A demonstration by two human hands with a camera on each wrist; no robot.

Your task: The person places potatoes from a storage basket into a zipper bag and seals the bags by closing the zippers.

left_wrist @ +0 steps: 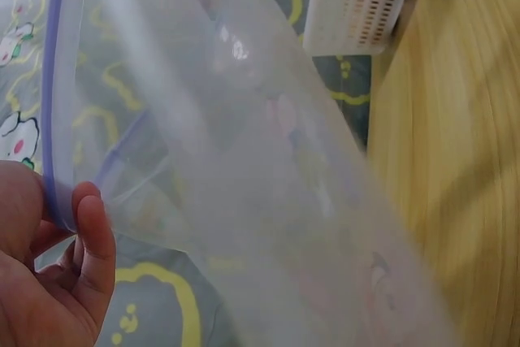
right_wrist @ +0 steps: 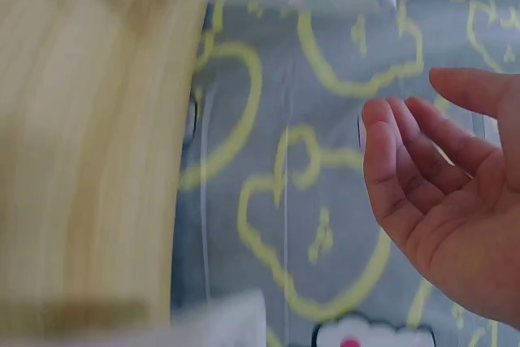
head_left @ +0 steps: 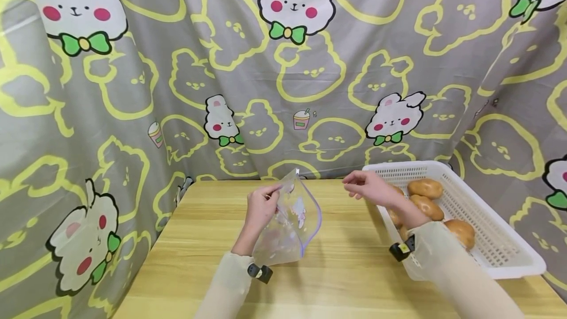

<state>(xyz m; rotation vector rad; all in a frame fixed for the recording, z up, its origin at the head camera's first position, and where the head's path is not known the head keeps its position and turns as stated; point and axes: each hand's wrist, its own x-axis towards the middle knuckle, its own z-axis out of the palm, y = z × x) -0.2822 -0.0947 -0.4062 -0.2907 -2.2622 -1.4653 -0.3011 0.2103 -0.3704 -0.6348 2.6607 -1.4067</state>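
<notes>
My left hand pinches the rim of a clear zip bag with a purple closure and small printed figures. The bag hangs with its mouth spread apart, facing right. In the left wrist view the thumb and fingers grip the bag's edge beside the purple strip. My right hand is in the air by the left rim of a white basket, fingers loosely bent and holding nothing. Several glossy brown bread rolls lie in the basket, some partly hidden behind the right forearm.
The wooden table lies beneath both hands, with the basket at its right side. A grey curtain with yellow outlines and white cartoon animals hangs behind and on both sides. Dark wrist cameras sit on both sleeves.
</notes>
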